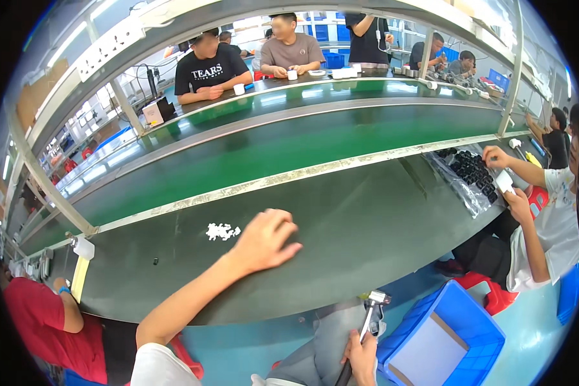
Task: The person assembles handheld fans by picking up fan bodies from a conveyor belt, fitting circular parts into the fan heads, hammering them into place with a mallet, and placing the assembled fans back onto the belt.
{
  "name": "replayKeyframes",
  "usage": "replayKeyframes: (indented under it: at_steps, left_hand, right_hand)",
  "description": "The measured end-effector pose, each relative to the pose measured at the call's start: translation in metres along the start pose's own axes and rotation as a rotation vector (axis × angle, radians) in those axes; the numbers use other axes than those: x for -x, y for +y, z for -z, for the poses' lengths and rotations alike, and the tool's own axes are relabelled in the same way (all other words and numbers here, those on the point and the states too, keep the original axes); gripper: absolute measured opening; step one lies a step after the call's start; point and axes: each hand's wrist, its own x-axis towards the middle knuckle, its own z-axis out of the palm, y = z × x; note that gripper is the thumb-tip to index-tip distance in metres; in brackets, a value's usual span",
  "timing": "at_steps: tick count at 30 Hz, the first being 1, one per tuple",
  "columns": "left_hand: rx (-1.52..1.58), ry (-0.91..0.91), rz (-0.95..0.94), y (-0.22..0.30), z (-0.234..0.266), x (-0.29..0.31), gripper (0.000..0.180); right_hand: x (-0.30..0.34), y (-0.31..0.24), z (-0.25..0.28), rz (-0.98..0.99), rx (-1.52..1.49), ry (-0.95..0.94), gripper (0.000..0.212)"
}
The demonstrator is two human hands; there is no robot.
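Observation:
My left hand is over the dark green tabletop, fingers bent and thumb apart, with nothing visible in it. Just left of it lies a small pile of white plastic pieces. Low at the right, my right hand grips a hammer by its dark handle. The hammer's silver head points up, above my grey-clad leg and beside the table's front edge. One tiny black part lies alone farther left on the tabletop.
A blue crate stands at my right, with a flat sheet inside. Black parts lie on clear plastic by a co-worker at right. A metal rail and green conveyor run behind the table. A person in red sits at left.

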Motion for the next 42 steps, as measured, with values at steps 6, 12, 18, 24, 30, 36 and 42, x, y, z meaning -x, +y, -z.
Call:
replayKeyframes:
  at_steps: [6,12,18,24,30,36,42]
  left_hand:
    - [0.041,-0.060,0.189,-0.024,0.001,0.024,0.024]
    - [-0.090,0.008,0.143,-0.020,-0.017,0.026,0.022]
    - [-0.083,0.051,0.172,-0.022,-0.010,0.027,0.031]
    - [0.131,0.017,0.464,-0.026,-0.010,0.025,0.039]
    - [0.268,0.027,0.532,-0.028,-0.004,0.026,0.035]
    - [0.173,0.057,0.696,-0.020,0.012,0.025,0.027]
    - [-0.112,-0.160,0.507,0.009,-0.007,0.021,0.036]
  right_hand:
    - [0.014,-0.001,0.001,0.057,0.202,0.066,0.032]
    - [0.022,-0.011,-0.002,0.017,-0.027,0.083,0.030]
    - [0.022,-0.017,-0.003,-0.003,-0.043,0.051,0.023]
    - [0.012,-0.006,0.008,0.046,0.072,0.127,0.022]
    - [-0.004,-0.002,0.023,-0.070,-0.146,0.131,0.025]
    - [-0.009,0.001,0.021,-0.067,-0.090,0.116,0.027]
    - [-0.005,-0.001,0.041,-0.085,-0.027,0.188,0.027]
